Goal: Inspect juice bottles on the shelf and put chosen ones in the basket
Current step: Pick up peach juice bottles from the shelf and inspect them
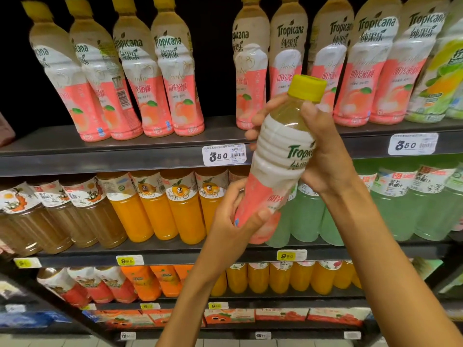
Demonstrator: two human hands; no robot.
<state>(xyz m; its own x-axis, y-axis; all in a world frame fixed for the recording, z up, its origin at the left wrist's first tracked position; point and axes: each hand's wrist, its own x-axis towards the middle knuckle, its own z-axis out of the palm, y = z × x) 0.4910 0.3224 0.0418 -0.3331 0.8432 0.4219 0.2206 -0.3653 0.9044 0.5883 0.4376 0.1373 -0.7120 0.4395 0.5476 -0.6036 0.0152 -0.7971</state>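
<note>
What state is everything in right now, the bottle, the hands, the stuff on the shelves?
Pink-and-white peach juice bottle with yellow cap: capped, tilted, held off the shelf.
Left hand: grips the bottle's base.
Right hand: grips its upper part.
Pink peach bottles on top shelf: upright, capped.
Orange juice bottles: standing in a row.

Held bottle (273, 156): Tropicana peach, yellow cap, clear neck showing pale juice, white upper label, pink lower label. Tilted, cap up-right, base down-left, off the shelf and in front of it. Left hand (231, 221) grips the base, right hand (318, 149) wraps the neck and shoulder. Shelf bottles (175, 71): same kind, upright in a row on the top shelf (100, 156), with a gap mid-row.
</note>
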